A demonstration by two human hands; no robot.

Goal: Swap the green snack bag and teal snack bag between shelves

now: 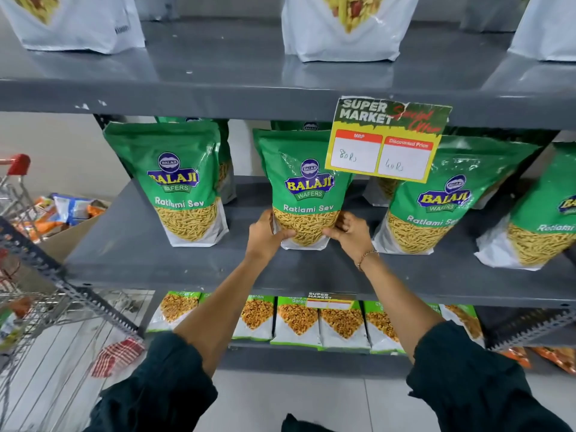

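A green snack bag (pixel 301 182) marked Ratlami Sev stands upright in the middle of the grey middle shelf (pixel 131 244). My left hand (pixel 265 233) grips its lower left side and my right hand (pixel 347 230) grips its lower right side, thumbs across the front. The bag's base rests on the shelf. Similar green bags stand to its left (pixel 177 179) and right (pixel 445 201). No teal bag is clearly in view; the upper shelf holds white bags (pixel 343 26) cut off by the frame's top edge.
A yellow price tag (pixel 386 145) hangs from the upper shelf edge, overlapping the held bag's top right. The lower shelf holds several small green-and-white packs (pixel 296 319). A shopping trolley (pixel 18 194) and a box of snacks (pixel 68 213) stand at the left.
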